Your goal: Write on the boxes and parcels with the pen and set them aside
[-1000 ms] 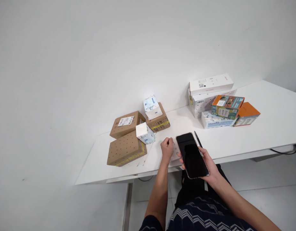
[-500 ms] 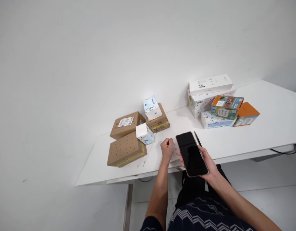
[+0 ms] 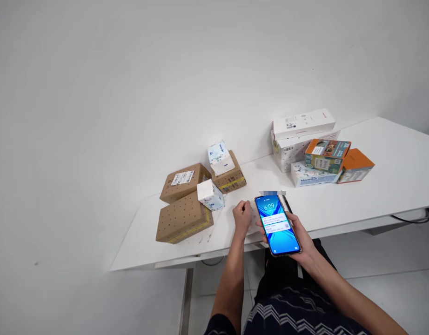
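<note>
The right hand (image 3: 303, 242) holds the phone (image 3: 278, 225) face up around its lower half, thumb along one long side and fingertips at the other; its upper end extends beyond the grip, above the table's (image 3: 263, 177) front edge. The left hand (image 3: 242, 217), a closed fist, is just beside the phone.

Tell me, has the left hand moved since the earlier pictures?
No, the left hand hasn't moved that I can see: it stays a fist, in the same spot beside the nearest white-and-blue pack.
</note>
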{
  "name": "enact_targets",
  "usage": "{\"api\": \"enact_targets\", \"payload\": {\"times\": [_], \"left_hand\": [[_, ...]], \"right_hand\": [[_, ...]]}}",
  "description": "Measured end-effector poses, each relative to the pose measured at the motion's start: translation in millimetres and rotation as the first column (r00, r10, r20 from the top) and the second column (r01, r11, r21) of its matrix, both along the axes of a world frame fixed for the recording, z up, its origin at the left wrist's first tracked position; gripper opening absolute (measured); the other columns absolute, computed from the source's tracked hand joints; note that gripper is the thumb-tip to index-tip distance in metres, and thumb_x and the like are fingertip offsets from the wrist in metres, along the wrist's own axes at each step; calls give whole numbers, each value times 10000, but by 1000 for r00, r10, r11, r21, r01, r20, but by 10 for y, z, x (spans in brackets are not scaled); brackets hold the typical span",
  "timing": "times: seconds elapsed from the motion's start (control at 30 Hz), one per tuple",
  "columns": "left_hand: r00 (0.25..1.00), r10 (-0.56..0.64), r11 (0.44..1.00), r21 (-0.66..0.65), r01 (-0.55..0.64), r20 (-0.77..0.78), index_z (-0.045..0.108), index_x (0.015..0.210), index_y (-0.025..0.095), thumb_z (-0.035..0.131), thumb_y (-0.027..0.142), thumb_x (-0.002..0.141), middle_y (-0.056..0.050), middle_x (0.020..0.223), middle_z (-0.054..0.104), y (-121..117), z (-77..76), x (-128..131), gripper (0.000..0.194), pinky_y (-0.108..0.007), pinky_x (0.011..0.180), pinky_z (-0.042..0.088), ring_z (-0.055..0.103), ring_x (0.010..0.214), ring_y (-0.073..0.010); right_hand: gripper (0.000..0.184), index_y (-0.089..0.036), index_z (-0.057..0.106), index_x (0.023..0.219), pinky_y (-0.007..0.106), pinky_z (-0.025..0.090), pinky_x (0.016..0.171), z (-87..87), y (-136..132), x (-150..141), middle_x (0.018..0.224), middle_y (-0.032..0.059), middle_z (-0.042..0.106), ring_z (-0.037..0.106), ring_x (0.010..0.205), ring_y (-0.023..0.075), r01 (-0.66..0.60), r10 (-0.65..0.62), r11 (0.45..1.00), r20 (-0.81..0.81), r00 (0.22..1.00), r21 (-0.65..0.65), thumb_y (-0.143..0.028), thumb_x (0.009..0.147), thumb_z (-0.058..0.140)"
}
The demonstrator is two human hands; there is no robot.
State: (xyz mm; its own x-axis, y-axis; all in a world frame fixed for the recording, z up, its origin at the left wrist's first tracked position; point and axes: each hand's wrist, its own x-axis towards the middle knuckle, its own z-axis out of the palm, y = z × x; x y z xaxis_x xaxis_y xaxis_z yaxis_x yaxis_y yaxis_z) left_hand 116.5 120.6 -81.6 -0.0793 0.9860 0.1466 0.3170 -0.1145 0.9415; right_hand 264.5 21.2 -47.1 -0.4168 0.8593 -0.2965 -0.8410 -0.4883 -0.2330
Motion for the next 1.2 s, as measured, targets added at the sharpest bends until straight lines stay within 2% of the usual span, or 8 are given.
{"api": "enact_targets", "payload": {"times": [0.37, 0.5, 0.6, 0.67, 0.73, 0.8, 0.93, 1.2], "left_hand": [[998, -14, 999, 29, 16, -69, 405, 529, 204, 487, 427, 826, 54, 490, 378, 36, -91, -25, 380, -240, 519, 291, 366, 500, -103], [988, -67, 997, 29, 72, -138, 491, 573, 199, 466, 449, 841, 33, 526, 444, 21, -76, -45, 367, -247, 545, 345, 427, 524, -119], [964, -175, 982, 34, 185, -200, 640, 781, 204, 598, 455, 762, -29, 786, 615, -60, 34, -101, 256, -290, 739, 446, 570, 782, -180], [895, -292, 953, -24, 301, -337, 651, 1067, 249, 708, 479, 670, -80, 1154, 605, -124, 131, -152, 462, -378, 983, 384, 509, 1135, -262], [735, -432, 899, -188, 395, -523, 507, 1319, 307, 759, 552, 596, -98, 1444, 402, -172, 211, -193, 804, -484, 1124, 196, 256, 1380, -341], [539, -553, 830, -364, 423, -635, 322, 1444, 349, 754, 627, 561, -90, 1555, 207, -196, 253, -208, 1021, -571, 1135, 59, 53, 1439, -393], [380, -585, 797, -418, 437, -717, 251, 1467, 372, 738, 542, 598, -105, 1523, 251, -235, 276, -173, 1011, -635, 1105, 24, 143, 1404, -421], [442, -370, 909, -219, 355, -817, 386, 1415, 349, 715, 509, 633, -107, 1384, 394, -774, 901, -541, 863, -497, 1087, 235, 355, 1255, -367]], "right_hand": [[440, -133, 638, 1157, 446, 528, 839, -37, -71, 155, 1058, 145, 727, 703, 912, 273, 31, -31, 999, 26, 999, -26, -419, 867, 473], [470, -146, 638, 1151, 439, 536, 800, -99, -134, 417, 1040, 141, 727, 699, 866, 277, 79, -82, 997, 269, 960, 23, -473, 850, 489], [494, -217, 609, 1214, 413, 521, 828, -194, -172, 760, 1043, 102, 718, 673, 908, 270, 124, -184, 983, 733, 655, 136, -512, 824, 539], [532, -250, 576, 1275, 423, 493, 870, -304, -171, 1015, 1045, 95, 699, 640, 960, 282, 38, -281, 960, 946, 162, 279, -515, 813, 558], [562, -203, 589, 1272, 490, 472, 864, -454, -141, 1245, 1043, 148, 669, 614, 955, 328, -177, -401, 916, 848, -347, 361, -512, 806, 535], [554, -161, 614, 1242, 543, 472, 793, -621, -87, 1427, 1076, 212, 636, 598, 932, 374, -348, -473, 881, 587, -657, 321, -487, 816, 477], [544, -153, 606, 1248, 509, 488, 694, -903, 59, 1653, 1118, 244, 609, 588, 909, 386, -539, -584, 811, 270, -766, 227, -460, 846, 406], [559, -196, 629, 1217, 518, 472, 750, -1059, 246, 1799, 1175, 244, 602, 560, 1044, 410, -597, -655, 755, 341, -674, 271, -555, 875, 370]]}}
